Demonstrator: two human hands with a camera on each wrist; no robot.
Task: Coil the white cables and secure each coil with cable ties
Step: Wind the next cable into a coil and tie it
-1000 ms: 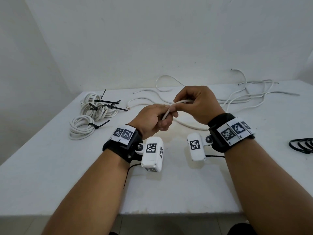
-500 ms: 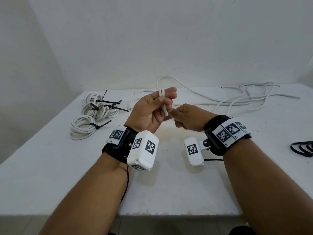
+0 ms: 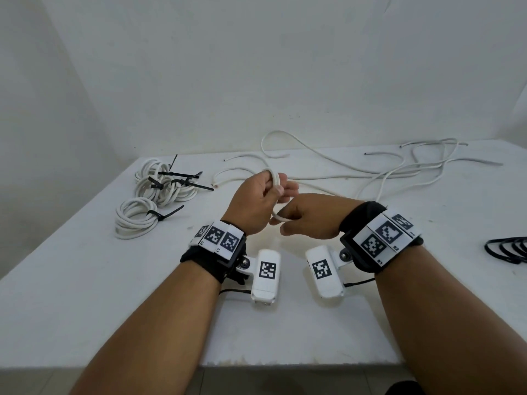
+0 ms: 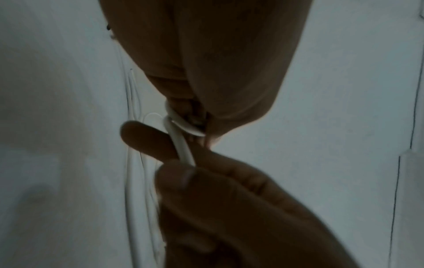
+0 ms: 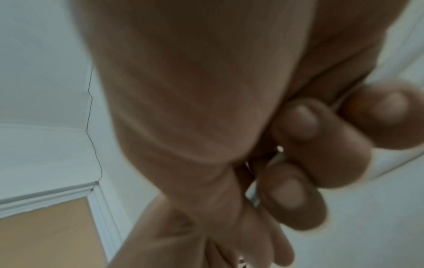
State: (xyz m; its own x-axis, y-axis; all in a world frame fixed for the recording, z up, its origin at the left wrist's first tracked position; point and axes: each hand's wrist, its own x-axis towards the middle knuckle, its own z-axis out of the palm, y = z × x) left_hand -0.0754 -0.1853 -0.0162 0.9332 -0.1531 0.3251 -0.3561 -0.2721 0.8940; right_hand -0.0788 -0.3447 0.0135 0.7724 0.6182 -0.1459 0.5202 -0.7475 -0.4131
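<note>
Left hand (image 3: 258, 201): raised mid-table, pinching small cable (image 3: 276, 183) loop as anchor for winding. Right hand (image 3: 310, 216): just beside, fingers curled on cable, feeding next turn. Tied coils (image 3: 148, 201): parked far left. Spare ties (image 3: 510, 248): right edge.

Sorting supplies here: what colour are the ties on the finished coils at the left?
Black; the cable ties on the white coils show best in the head view.
</note>
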